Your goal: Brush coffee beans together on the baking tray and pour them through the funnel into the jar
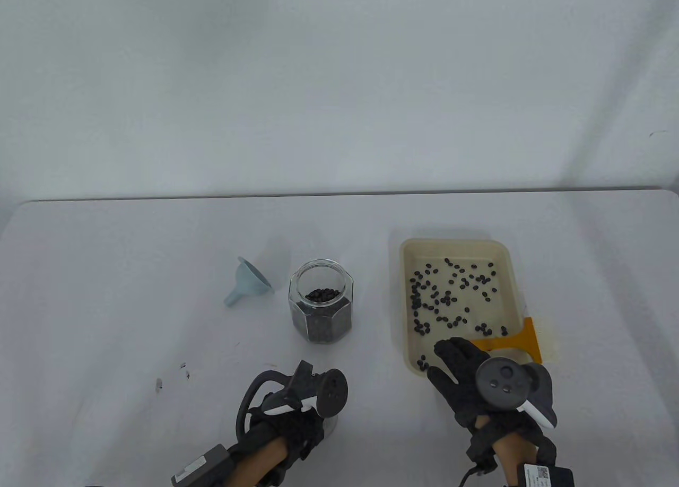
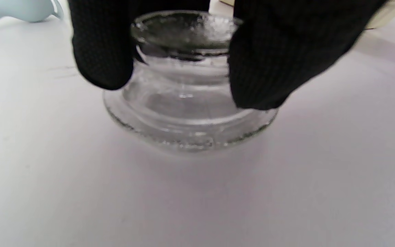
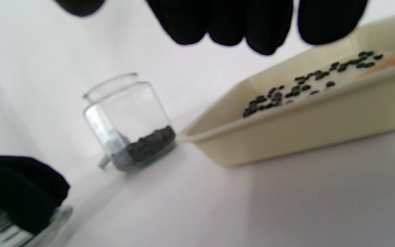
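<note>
So the jar (image 1: 320,307) is a faceted clear glass one, lid off, sitting upright around the middle of the white table (image 1: 106,296) with a dark layer of coffee beans at the bottom. The light blue funnel (image 1: 250,284) is lying on its side just left of it, not touching as far as I can tell. Over on the right is the cream baking tray (image 1: 408,349), with loose coffee beans (image 1: 451,296) scattered all over its floor, not piled up at all. An orange scraper-looking tool (image 1: 517,342) sits at the tray's near right corner.

The left hand (image 1: 289,420) is down at the near edge, fingers (image 2: 269,58) pinching the glass lid (image 2: 187,103), which rests flat on the table in front of the jar. The right hand (image 1: 477,381) hovers over the tray's near edge with fingers relaxed and spread, holding nothing.

Lots of bare table to the left and behind everything; the tray sits well in from the right edge.
</note>
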Motion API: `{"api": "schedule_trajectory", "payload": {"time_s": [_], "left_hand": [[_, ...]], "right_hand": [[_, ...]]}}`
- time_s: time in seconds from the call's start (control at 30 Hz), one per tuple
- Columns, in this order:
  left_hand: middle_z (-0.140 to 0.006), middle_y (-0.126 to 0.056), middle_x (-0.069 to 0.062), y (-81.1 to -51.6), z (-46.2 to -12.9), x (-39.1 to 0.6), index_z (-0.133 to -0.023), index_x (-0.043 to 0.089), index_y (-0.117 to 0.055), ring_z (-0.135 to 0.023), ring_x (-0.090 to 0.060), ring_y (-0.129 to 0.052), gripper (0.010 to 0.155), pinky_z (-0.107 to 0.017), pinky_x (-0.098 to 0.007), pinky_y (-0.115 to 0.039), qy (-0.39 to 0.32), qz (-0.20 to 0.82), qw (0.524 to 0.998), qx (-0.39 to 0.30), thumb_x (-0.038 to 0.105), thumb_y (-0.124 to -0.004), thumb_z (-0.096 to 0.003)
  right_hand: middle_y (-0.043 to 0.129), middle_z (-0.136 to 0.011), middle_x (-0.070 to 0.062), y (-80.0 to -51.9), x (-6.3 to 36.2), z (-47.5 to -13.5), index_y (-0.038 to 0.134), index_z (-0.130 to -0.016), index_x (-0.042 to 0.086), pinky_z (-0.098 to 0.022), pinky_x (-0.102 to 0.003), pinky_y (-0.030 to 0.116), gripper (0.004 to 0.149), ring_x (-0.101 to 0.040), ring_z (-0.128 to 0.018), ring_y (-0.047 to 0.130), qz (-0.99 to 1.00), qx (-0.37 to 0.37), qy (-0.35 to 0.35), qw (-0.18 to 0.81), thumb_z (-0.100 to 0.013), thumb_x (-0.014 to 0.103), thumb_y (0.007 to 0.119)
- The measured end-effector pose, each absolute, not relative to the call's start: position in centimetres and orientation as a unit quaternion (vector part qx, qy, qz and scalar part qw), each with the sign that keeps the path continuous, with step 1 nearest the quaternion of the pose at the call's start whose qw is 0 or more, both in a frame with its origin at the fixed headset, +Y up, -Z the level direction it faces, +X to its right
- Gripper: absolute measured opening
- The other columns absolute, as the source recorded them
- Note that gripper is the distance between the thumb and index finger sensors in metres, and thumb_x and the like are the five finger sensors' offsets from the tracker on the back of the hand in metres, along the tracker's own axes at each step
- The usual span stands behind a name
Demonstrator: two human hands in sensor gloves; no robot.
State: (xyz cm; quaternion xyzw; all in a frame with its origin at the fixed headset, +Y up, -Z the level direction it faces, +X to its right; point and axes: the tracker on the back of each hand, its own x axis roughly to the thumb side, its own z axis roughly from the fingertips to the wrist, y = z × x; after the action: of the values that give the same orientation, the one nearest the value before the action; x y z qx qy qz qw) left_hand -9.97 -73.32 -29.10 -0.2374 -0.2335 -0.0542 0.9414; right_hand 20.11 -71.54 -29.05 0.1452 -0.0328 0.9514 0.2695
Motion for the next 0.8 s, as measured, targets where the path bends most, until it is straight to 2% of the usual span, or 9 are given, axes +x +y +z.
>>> {"api": "schedule_trajectory", "payload": {"time_s": [0.27, 0.8], "left_hand": [[-0.112, -0.055, -0.012, -73.41, -28.99, -9.88, -0.099, 0.042, -0.066, -0.098, -0.043, -0.072, 0.066, -0.057, -0.050, -0.089, -0.233, -0.052, 0.944, -0.230, 0.041, -0.096, -0.0406], [-0.114, -0.048, -0.012, -73.49, -28.89, -9.75, -0.101, 0.043, -0.060, -0.100, -0.042, -0.066, 0.067, -0.060, -0.050, -0.085, -0.213, -0.056, 0.940, -0.260, 0.041, -0.093, -0.0431]], "right_hand": [[0.064, -0.103, -0.026, -71.53, 20.14, -29.02, 0.067, -0.100, 0.012, -0.052, -0.067, 0.068, 0.067, -0.052, -0.086, 0.072, 0.952, 0.145, -0.033, 0.269, -0.050, 0.056, 0.063], [0.063, -0.103, -0.026, -71.51, 20.14, -28.94, 0.067, -0.100, 0.012, -0.052, -0.067, 0.068, 0.067, -0.052, -0.086, 0.072, 0.951, 0.145, -0.035, 0.270, -0.050, 0.056, 0.063]]}}
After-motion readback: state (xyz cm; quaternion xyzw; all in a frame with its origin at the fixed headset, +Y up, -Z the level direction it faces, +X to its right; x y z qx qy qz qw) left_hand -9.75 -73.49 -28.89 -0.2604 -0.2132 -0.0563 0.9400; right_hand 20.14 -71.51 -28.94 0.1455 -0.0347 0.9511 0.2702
